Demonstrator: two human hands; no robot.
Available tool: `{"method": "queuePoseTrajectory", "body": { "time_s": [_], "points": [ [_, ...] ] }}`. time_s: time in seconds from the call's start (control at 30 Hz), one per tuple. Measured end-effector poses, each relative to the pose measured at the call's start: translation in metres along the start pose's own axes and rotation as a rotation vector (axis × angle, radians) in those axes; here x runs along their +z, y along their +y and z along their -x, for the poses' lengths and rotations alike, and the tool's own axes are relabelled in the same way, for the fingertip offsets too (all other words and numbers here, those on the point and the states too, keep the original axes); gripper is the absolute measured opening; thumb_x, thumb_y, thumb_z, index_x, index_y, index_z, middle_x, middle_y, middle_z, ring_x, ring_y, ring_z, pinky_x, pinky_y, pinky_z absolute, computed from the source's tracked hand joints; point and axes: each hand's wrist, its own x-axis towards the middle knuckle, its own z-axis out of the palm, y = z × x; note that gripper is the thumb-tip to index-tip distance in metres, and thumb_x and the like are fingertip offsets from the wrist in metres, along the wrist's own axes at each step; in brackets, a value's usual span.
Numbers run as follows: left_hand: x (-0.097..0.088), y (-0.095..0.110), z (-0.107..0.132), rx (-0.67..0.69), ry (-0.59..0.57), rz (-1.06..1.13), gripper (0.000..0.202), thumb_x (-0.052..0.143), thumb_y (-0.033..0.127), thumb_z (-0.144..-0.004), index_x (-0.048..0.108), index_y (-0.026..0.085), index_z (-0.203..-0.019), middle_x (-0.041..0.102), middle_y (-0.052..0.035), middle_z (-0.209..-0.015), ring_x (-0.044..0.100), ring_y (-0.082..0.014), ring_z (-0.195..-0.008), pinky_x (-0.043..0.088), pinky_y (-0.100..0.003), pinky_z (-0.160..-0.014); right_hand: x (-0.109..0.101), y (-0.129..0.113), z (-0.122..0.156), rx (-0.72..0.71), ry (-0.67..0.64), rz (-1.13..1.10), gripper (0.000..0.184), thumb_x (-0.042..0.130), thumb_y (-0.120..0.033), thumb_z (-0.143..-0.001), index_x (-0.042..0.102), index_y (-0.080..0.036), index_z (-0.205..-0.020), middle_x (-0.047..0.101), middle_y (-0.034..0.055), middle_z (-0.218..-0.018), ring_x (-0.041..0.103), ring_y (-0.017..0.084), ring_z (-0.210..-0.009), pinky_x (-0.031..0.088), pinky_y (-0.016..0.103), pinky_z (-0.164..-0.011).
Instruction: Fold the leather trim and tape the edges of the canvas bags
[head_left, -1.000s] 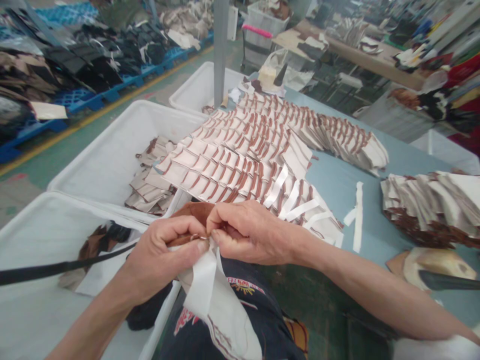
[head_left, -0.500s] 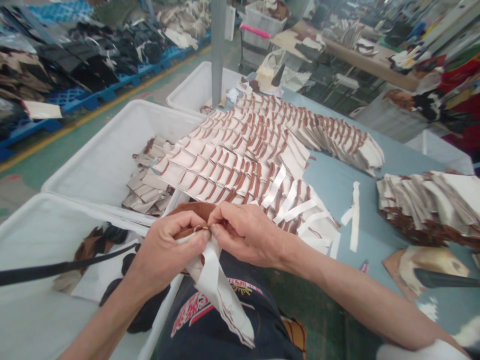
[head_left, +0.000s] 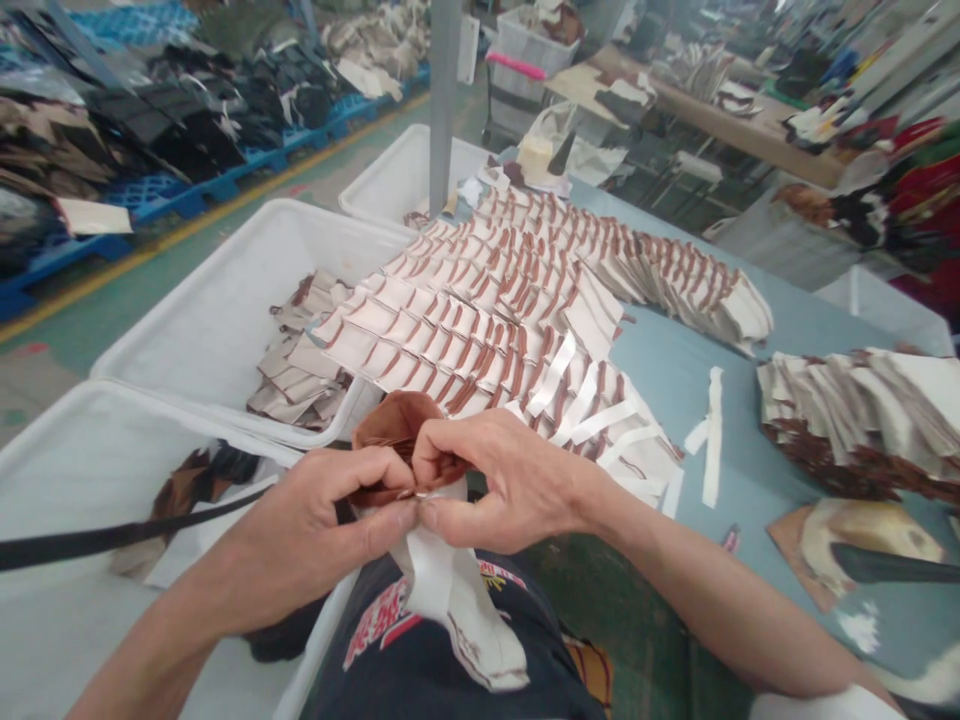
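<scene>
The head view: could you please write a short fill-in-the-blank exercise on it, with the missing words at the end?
The left hand and the right hand pinch material that is white and ____.
Beside the overlapping pieces, the table top is ____.
The floor line next to the blue pallets is ____.

Missing words: brown; blue; yellow.

A yellow line [head_left: 176, 231] crosses green floor [head_left: 105, 312] alongside blue pallets [head_left: 154, 193].

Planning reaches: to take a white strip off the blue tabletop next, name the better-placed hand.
Probably the right hand: nearer the strip than the left hand, though both pinch the brown-and-white piece.
</scene>
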Motion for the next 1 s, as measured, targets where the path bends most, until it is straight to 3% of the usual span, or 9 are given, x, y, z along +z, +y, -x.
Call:
{"method": "queuePoseTrajectory", "body": {
  "time_s": [0.1,0.2,0.3,0.5,0.7,0.83,0.9,1.0],
  "points": [
    [-0.008,0.002,0.004,0.002,-0.120,0.076,0.029,0.056,0.039,-0.101,0.074,0.023,-0.085,0.067,0.0020,-0.078,0.059,-0.0168,-0.073,0.044,-0.024,-0.066,-0.002,-0.003,-0.002,0.030,-0.028,-0.019,0.008,0.065,-0.022,-0.073,0.061,-0.020,-0.079,0.057,-0.0066,-0.068,0.049,0.010,-0.061,0.033,0.025,-0.061],
    [-0.010,0.003,0.005,0.023,-0.186,0.191,0.050,0.038,0.049,-0.109,0.053,0.023,-0.069,0.047,0.0032,-0.066,0.042,-0.0161,-0.062,0.036,-0.028,-0.060,-0.005,-0.006,-0.003,0.094,-0.119,-0.110,0.006,0.059,-0.023,-0.078,0.064,-0.019,-0.077,0.057,-0.0049,-0.067,0.050,0.011,-0.061,0.035,0.025,-0.060],
    [-0.002,0.004,0.006,-0.004,-0.228,0.279,0.052,0.032,0.053,-0.112,0.032,0.025,-0.068,0.028,0.0058,-0.066,0.025,-0.0149,-0.059,0.026,-0.031,-0.054,-0.005,-0.007,-0.001,0.104,-0.168,-0.226,0.016,0.053,-0.024,-0.085,0.064,-0.018,-0.076,0.057,-0.0039,-0.067,0.051,0.012,-0.062,0.038,0.024,-0.059],
    [0.024,0.004,0.015,-0.051,-0.291,0.244,0.049,0.029,0.052,-0.112,0.036,0.025,-0.072,0.039,0.0043,-0.072,0.038,-0.0161,-0.067,0.034,-0.030,-0.063,0.005,-0.007,0.012,0.044,-0.145,-0.164,0.013,0.051,-0.015,-0.080,0.062,-0.018,-0.073,0.058,-0.0042,-0.066,0.052,0.011,-0.060,0.040,0.023,-0.061],
    [0.039,0.005,0.023,-0.004,-0.217,0.210,0.044,0.031,0.046,-0.111,0.046,0.024,-0.077,0.055,0.0022,-0.079,0.051,-0.0177,-0.075,0.043,-0.028,-0.070,0.011,-0.011,0.020,0.000,-0.032,-0.087,0.013,0.053,-0.013,-0.082,0.059,-0.019,-0.072,0.055,-0.0051,-0.063,0.046,0.009,-0.056,0.035,0.022,-0.056],
    [0.054,0.003,0.030,0.001,-0.109,0.153,0.012,0.055,0.032,-0.095,0.062,0.024,-0.089,0.068,0.0024,-0.087,0.060,-0.0182,-0.079,0.045,-0.026,-0.070,0.011,-0.011,0.023,0.063,0.013,-0.103,0.014,0.053,-0.012,-0.081,0.061,-0.018,-0.071,0.057,-0.0048,-0.061,0.046,0.009,-0.054,0.034,0.021,-0.055],
    [0.058,0.003,0.029,0.024,0.002,0.018,0.011,0.059,0.026,-0.092,0.061,0.024,-0.081,0.067,0.0039,-0.080,0.059,-0.0166,-0.073,0.043,-0.026,-0.068,0.009,-0.009,0.024,0.100,0.047,-0.131,0.013,0.053,-0.013,-0.081,0.062,-0.018,-0.072,0.058,-0.0044,-0.062,0.048,0.010,-0.055,0.035,0.021,-0.054],
    [0.051,0.006,0.023,0.135,0.132,-0.080,0.026,0.057,0.026,-0.095,0.056,0.023,-0.069,0.057,0.0060,-0.066,0.051,-0.0134,-0.060,0.038,-0.026,-0.061,0.001,-0.006,0.022,0.112,0.055,-0.205,0.013,0.054,-0.016,-0.084,0.065,-0.017,-0.076,0.063,-0.0029,-0.068,0.054,0.011,-0.061,0.039,0.021,-0.057]
  ]
}}
